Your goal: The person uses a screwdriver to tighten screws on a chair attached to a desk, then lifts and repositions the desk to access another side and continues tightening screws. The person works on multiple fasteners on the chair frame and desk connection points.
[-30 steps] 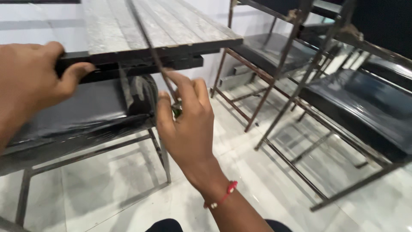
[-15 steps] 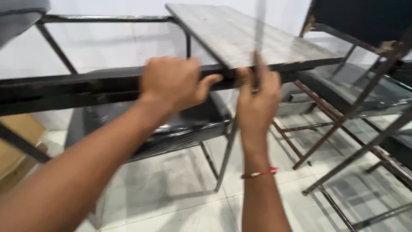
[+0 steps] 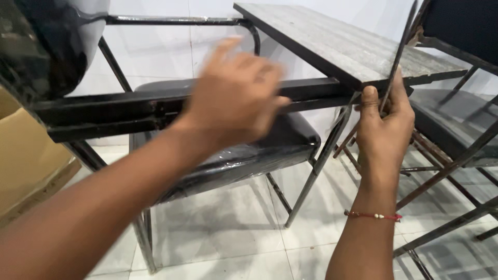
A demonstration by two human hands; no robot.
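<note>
Thin metal rod (image 3: 398, 54) is the thing the right hand (image 3: 385, 122) holds, on the right side, just in front of the near corner of the grey wooden desk (image 3: 332, 44). Its long way runs up and down, leaning a little, with the top end pointing up toward the far right and the low end hidden in the hand. The fingers (image 3: 370, 103) of this hand are closed around the rod, with the thumb pressed near the desk corner, maybe to keep the rod steady against the edge. A red thread band (image 3: 372, 215) sits on that wrist.

The left hand (image 3: 233, 96) is blurry. It is spread out in front of the black metal bar (image 3: 155, 106) that runs under the desk. Its fingers look open and hold nothing; I cannot tell if they touch the bar.

Below the bar is a black chair seat (image 3: 244, 153) wrapped in shiny plastic. A brown cardboard box (image 3: 26, 155) stands at the left, and more black chairs (image 3: 451, 119) stand at the right on the white tile floor (image 3: 228, 233).
</note>
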